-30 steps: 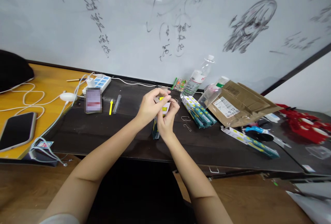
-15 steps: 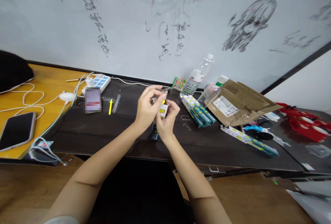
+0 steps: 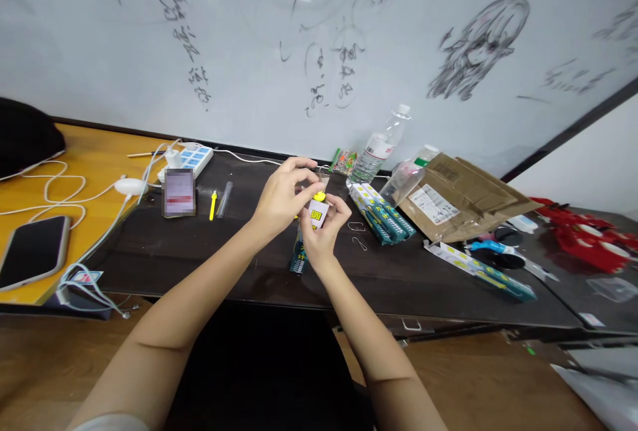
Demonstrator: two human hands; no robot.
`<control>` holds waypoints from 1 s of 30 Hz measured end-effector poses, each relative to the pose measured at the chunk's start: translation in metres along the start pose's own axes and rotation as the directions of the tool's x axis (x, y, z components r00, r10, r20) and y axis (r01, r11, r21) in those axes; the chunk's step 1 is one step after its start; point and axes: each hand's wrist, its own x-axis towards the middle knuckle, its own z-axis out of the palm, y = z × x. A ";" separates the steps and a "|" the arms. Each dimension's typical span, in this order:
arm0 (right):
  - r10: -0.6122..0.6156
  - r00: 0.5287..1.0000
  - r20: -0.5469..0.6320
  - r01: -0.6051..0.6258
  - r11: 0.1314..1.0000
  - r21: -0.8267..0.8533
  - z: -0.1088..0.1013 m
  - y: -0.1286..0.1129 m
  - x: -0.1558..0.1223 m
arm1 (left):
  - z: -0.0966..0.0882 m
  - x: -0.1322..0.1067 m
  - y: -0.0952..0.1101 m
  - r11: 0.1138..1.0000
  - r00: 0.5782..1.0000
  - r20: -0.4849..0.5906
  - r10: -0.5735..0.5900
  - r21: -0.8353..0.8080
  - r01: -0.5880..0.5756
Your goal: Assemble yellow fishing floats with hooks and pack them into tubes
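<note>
Head view: the handling looks partway through, with the printed box left of the water bottle and nearer the person, its white end gripped between the thumb and fingers of the right hand. A yellow tip shows at that end; whether it is going in or coming out cannot be told. The left hand curls beside it, and whether it pinches anything is unclear. The box is not yet released; stacked teal boxes, just in front of the bottle, lie unhandled.

2 thin loops on dark tabletop
</note>
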 end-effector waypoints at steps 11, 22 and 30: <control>0.091 0.995 0.048 -0.102 0.915 0.391 -0.001 -0.009 -0.003 | -0.019 -0.004 0.005 0.997 0.963 0.271 -0.009 0.072 -0.011; -0.004 0.997 0.083 -0.026 0.933 0.359 0.020 0.007 0.013 | -0.013 -0.015 -0.009 0.997 0.997 0.036 0.073 0.013 -0.073; -0.088 0.996 0.014 0.083 0.977 0.196 0.013 0.014 0.007 | 0.021 -0.041 -0.032 0.974 0.942 -0.335 -0.023 -0.219 -0.054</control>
